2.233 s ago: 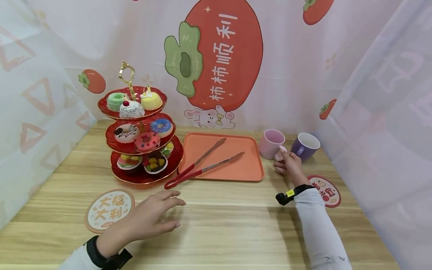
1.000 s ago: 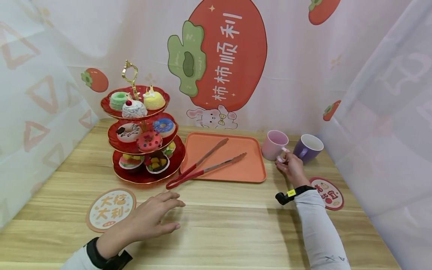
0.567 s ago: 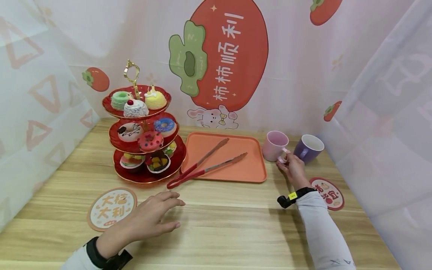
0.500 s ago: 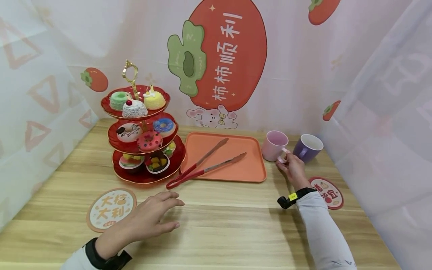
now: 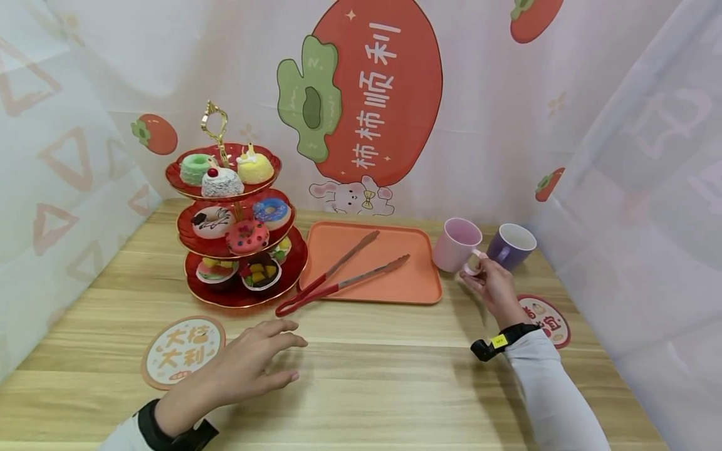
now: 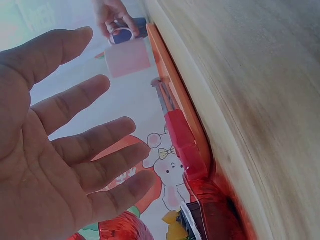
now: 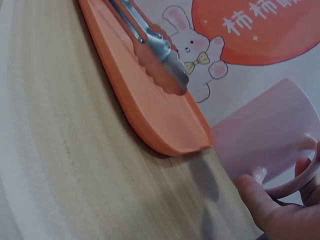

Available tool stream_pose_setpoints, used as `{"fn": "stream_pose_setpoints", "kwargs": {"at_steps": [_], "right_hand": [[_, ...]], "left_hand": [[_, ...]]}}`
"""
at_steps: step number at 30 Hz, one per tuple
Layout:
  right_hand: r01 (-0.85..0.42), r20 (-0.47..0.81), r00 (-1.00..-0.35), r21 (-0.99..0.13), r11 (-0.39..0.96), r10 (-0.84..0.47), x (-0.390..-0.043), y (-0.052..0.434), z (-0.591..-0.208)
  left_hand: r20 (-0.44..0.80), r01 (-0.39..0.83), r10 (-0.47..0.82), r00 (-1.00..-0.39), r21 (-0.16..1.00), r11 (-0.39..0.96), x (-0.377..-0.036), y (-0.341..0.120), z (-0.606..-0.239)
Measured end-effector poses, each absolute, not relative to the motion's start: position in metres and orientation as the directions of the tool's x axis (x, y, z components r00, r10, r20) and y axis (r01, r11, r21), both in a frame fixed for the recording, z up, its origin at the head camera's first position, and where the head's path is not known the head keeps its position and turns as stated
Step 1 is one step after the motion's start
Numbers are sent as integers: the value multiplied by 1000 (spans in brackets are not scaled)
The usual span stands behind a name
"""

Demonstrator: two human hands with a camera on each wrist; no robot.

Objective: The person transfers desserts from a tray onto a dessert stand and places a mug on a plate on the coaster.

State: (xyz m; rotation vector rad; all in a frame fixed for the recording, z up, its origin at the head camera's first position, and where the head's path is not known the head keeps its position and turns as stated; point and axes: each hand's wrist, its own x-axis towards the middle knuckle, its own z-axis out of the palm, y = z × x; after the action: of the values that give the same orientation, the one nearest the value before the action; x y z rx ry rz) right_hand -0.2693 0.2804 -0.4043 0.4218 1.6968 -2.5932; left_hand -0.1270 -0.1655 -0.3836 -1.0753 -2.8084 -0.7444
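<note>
My right hand [image 5: 486, 275] grips the handle of a pink mug [image 5: 454, 245], which leans a little beside the orange tray [image 5: 417, 285]. In the right wrist view my fingers [image 7: 272, 210] curl round the handle of the pink mug [image 7: 267, 132]. A purple mug [image 5: 510, 245] stands just right of it. My left hand [image 5: 248, 366] stays open, fingers spread, low over the wooden table [image 5: 383, 388] near the red handle of the tongs [image 5: 338, 279]. The left wrist view shows the open palm of my left hand [image 6: 65, 165].
A red three-tier stand [image 5: 210, 295] with cakes and doughnuts stands at the back left. Tongs lie across the tray, their handle end over its front edge. One round coaster [image 5: 182, 351] lies front left, another [image 5: 547, 321] by my right wrist. Curtains close in both sides.
My right hand has drawn back slightly toward me with the pink mug's handle, and the mug now leans. My left hand has barely moved.
</note>
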Motion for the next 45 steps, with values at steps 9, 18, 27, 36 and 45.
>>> {"fn": "stream_pose_setpoints", "kwargs": {"at_steps": [9, 18, 27, 36, 45], "right_hand": [[140, -167, -985, -915, -379, 39, -251, 269, -398], [144, -129, -990, -928, -344, -64, -235, 247, -396], [142, -77, -972, -945, -294, -221, -221, 226, -395], [163, -80, -951, -951, -262, -300, -210, 210, -399], [171, -60, -917, -952, -254, -395, -196, 198, -399]], "left_hand": [[221, 641, 613, -758, 422, 641, -127, -167, -384], [215, 635, 613, -760, 444, 632, -129, -169, -385], [158, 582, 610, -777, 551, 599, -131, -168, -385], [118, 525, 591, -798, 616, 587, -133, -165, -385], [167, 497, 533, -829, 656, 567, -133, -159, -385]]}}
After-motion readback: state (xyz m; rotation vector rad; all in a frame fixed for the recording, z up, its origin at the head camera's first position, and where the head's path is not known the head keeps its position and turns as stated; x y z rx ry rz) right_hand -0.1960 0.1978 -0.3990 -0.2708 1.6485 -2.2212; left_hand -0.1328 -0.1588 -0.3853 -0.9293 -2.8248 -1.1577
